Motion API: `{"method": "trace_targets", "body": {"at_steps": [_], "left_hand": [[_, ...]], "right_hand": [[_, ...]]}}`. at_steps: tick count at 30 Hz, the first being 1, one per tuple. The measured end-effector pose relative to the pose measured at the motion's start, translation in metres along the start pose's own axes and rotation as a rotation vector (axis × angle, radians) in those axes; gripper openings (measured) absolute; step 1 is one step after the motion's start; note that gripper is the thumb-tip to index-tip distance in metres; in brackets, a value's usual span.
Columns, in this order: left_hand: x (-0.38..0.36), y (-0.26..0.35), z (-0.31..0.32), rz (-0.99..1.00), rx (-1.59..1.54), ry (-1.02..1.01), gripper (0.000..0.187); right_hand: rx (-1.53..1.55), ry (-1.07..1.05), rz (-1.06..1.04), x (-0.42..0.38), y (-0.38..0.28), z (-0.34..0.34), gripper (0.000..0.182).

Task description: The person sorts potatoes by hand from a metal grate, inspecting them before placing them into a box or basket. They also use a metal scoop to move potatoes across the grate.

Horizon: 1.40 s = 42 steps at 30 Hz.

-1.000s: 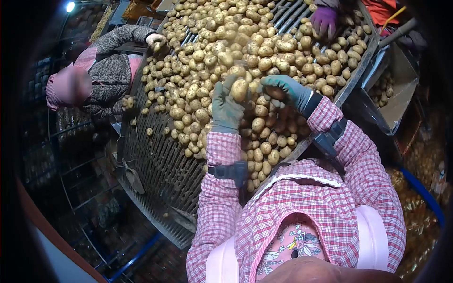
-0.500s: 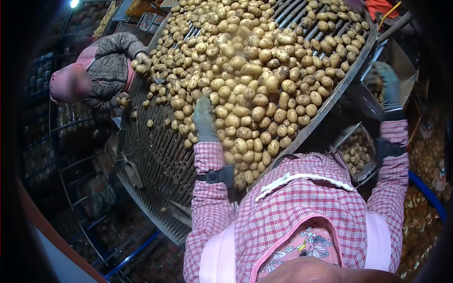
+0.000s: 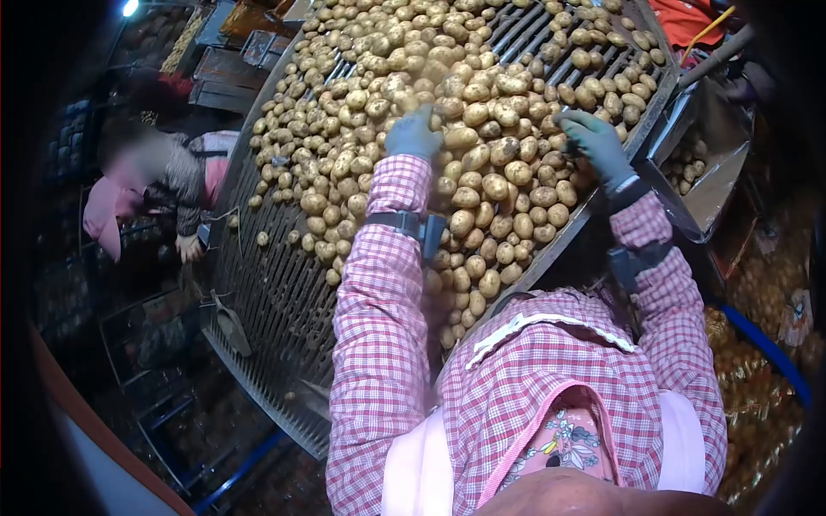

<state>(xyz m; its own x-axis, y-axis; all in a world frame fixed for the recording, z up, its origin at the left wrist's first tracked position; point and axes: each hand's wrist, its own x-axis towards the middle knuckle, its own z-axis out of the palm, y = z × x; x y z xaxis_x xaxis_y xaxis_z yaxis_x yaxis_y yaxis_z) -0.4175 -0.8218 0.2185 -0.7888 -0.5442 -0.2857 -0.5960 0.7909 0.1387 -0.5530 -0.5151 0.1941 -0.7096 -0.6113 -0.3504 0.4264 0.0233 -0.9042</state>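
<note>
Many yellow-brown potatoes [image 3: 495,185] lie heaped on a slatted sorting table [image 3: 267,284]. My left hand [image 3: 414,135], in a grey-green glove, rests on the middle of the heap. Its fingers point down among the potatoes and their tips are hidden, so its grip does not show. At the right side of the heap is my gloved right hand [image 3: 597,146], its fingers stretched forward and apart over the potatoes, just inside the table's edge. A dark gap shows beneath those fingers, and nothing held can be seen.
A box [image 3: 701,193] with some potatoes stands outside the right edge. At the left, a co-worker in a pink cap [image 3: 112,206] leans beside the table. A scoop-like tool [image 3: 230,327] lies at the table's left edge. Crates [image 3: 228,77] stand at the far left.
My right hand has swung from above the box at the right back over the heap. My left hand has moved forward and right. The co-worker has bent lower, away from the potatoes.
</note>
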Motion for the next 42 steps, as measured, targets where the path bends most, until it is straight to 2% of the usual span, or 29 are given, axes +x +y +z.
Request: {"method": "trace_targets", "body": {"at_steps": [1, 2, 4, 5, 6, 8, 9, 10, 11, 12, 14, 16, 17, 18, 19, 21, 23, 25, 26, 27, 29, 32, 33, 35, 36, 37, 38, 39, 42], "left_hand": [[-0.001, 0.005, -0.008, 0.013, 0.017, -0.005, 0.046], [0.005, -0.003, 0.001, -0.027, -0.325, -0.052, 0.045], [0.015, -0.025, 0.026, -0.111, -1.001, -0.152, 0.043], [-0.001, -0.023, 0.018, -0.161, -1.307, -0.182, 0.05], [-0.018, -0.025, 0.013, -0.191, -1.511, -0.238, 0.048], [-0.053, -0.036, 0.005, -0.262, -1.921, -0.33, 0.044], [-0.074, -0.027, -0.007, -0.292, -1.887, -0.204, 0.046], [-0.093, -0.011, -0.017, -0.32, -1.849, -0.077, 0.047], [-0.114, 0.001, -0.017, -0.31, -1.783, 0.028, 0.051], [-0.123, -0.005, -0.003, -0.169, -1.618, -0.017, 0.052], [-0.162, 0.011, 0.014, -0.014, -1.172, 0.064, 0.058], [-0.192, -0.005, 0.037, 0.061, -0.721, 0.265, 0.062], [-0.213, -0.012, 0.026, 0.007, -0.752, 0.229, 0.067], [-0.231, -0.026, 0.021, -0.033, -0.742, 0.292, 0.062], [-0.245, -0.042, 0.016, -0.21, -0.77, 0.281, 0.057], [-0.264, -0.095, 0.034, -0.466, -0.851, 0.394, 0.056], [-0.266, -0.132, 0.036, -0.639, -0.966, 0.489, 0.056], [-0.245, -0.141, 0.011, -0.508, -0.54, 0.455, 0.057], [-0.222, -0.134, -0.002, -0.486, -0.576, 0.436, 0.056], [-0.198, -0.128, -0.006, -0.462, -0.611, 0.419, 0.055], [-0.151, -0.117, 0.015, -0.49, -0.511, 0.357, 0.052], [-0.127, -0.101, 0.011, -0.386, -1.234, 0.374, 0.045], [-0.133, -0.091, 0.008, -0.312, -1.32, 0.316, 0.044], [-0.156, -0.056, -0.017, -0.228, -1.444, 0.156, 0.04], [-0.159, -0.054, 0.005, -0.157, -1.644, 0.143, 0.043], [-0.162, -0.053, 0.028, -0.09, -1.844, 0.116, 0.045], [-0.172, -0.033, 0.018, -0.097, -2.07, -0.001, 0.048], [-0.178, -0.025, 0.011, -0.11, -2.096, -0.012, 0.053], [-0.188, -0.011, 0.009, -0.142, -1.859, -0.029, 0.055]], "right_hand": [[-0.043, 0.015, -0.046, 0.012, 0.007, 0.004, 0.025], [-0.086, 0.026, -0.094, 0.022, 0.003, 0.011, 0.024], [-0.171, 0.05, -0.061, 0.038, -0.019, 0.024, 0.025], [-0.213, 0.059, -0.04, 0.046, -0.027, 0.029, 0.026], [-0.458, 0.076, -0.209, 0.071, -0.016, 0.022, 0.031], [-0.412, -0.062, -0.276, 0.09, -0.013, 0.04, 0.036], [-0.371, -0.132, -0.102, 0.077, -0.023, 0.063, 0.039], [-0.408, -0.307, -0.058, 0.063, -0.028, 0.083, 0.047], [-0.203, -0.442, 0.114, 0.041, -0.03, 0.107, 0.053], [-0.155, -0.53, 0.252, 0.025, -0.022, 0.131, 0.054], [-0.103, -0.625, -0.005, 0.006, 0.041, 0.164, 0.047], [0.298, -0.607, 0.283, -0.014, 0.062, 0.178, 0.04], [0.317, -0.637, 0.358, -0.017, 0.067, 0.176, 0.03], [0.403, -0.728, 0.633, -0.023, 0.067, 0.163, 0.021], [0.183, -0.784, 0.432, -0.027, 0.078, 0.156, 0.019], [0.078, -0.815, 0.367, -0.039, 0.085, 0.148, 0.017], [0.298, -0.775, 0.646, -0.052, 0.076, 0.143, 0.018], [-0.039, -0.878, 0.192, -0.056, 0.091, 0.139, 0.016], [-0.229, -0.942, -0.246, -0.054, 0.099, 0.143, 0.015], [-0.403, -0.863, -0.693, -0.052, 0.107, 0.147, 0.015], [-0.338, -0.946, -0.279, -0.058, 0.097, 0.149, 0.023], [0.04, -0.834, 0.372, -0.058, 0.066, 0.159, 0.039], [0.214, -0.743, 0.598, -0.06, 0.056, 0.162, 0.045], [0.234, -0.735, 0.508, -0.055, 0.045, 0.16, 0.054], [0.272, -0.741, 0.469, -0.05, 0.044, 0.159, 0.056], [-0.021, -0.742, 0.132, -0.048, 0.041, 0.159, 0.06], [0.083, -0.709, 0.249, -0.049, 0.04, 0.157, 0.061], [0.191, -0.676, 0.36, -0.049, 0.039, 0.156, 0.061], [0.37, -0.623, 0.563, -0.054, 0.035, 0.151, 0.059]]}}
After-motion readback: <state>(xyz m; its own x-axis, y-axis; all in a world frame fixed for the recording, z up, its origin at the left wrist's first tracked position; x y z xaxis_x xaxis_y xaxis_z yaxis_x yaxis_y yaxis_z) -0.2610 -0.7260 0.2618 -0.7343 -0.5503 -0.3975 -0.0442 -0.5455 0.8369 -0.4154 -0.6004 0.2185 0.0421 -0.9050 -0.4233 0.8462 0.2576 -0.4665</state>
